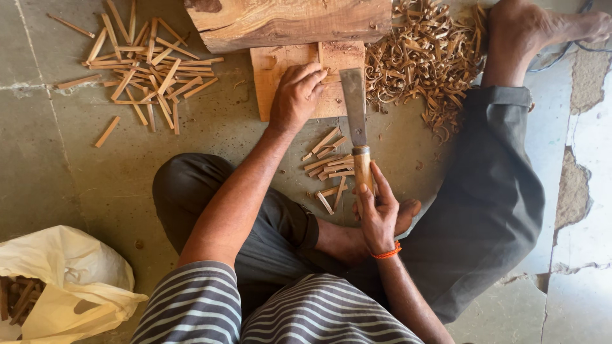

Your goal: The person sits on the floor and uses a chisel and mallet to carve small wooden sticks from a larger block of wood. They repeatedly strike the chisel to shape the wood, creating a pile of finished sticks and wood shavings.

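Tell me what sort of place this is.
Probably a floor-level woodworking spot: a chisel in the right hand, a wood block under the left hand, cut sticks and shavings around.

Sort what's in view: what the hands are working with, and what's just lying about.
In use:
left hand
right hand
chisel
small stick under the left fingers
board

Lying about:
stick pile
sticks near the knee
shavings
log
white bag
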